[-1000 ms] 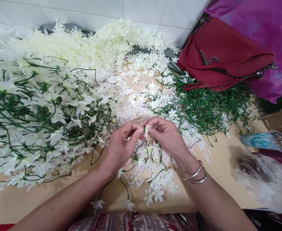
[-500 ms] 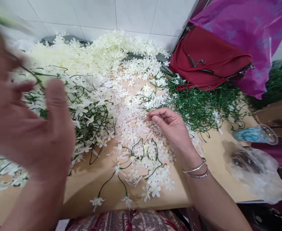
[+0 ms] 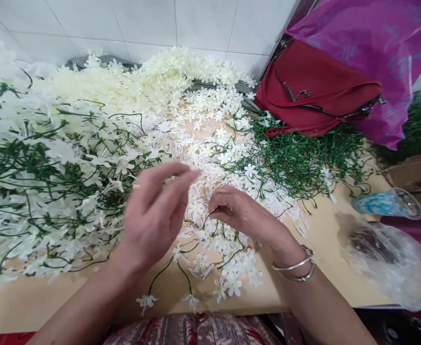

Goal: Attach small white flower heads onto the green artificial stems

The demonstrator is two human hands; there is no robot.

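Since the earlier frame, the left hand (image 3: 155, 215) has moved from a raised position at the far left, over the pile of stemmed flowers (image 3: 70, 191), to the middle of the work area. The right hand (image 3: 237, 208) has lowered slightly, and its fingers have curled inward. Consequence for the work: both hands are again at the loose parts, near each other but not touching.

Left hand: fingers extended forward, blurred by motion. Whether anything is held between them cannot be told.

Right hand: fingers bent toward the palm, fingertips at the upper bend of a green stem (image 3: 206, 220). Whether the stem is pinched or only lies against the fingers cannot be told. Two bangles (image 3: 299, 279) encircle the wrist.

Adjacent parts: the small white flowers (image 3: 232, 282) lie below and in front of the right hand. Thin white filaments (image 3: 183, 148) lie beyond the hands. The pile of stemmed flowers is to the left of the left hand; a heap of green stems (image 3: 293, 163) is to the right.

Outer area: a cream flower heap (image 3: 149, 81) lies along the tiled wall (image 3: 149, 21). A red bag (image 3: 321, 91) rests behind the green stems. A cup (image 3: 379, 203) and a clear plastic bag (image 3: 393, 268) occupy the right side.
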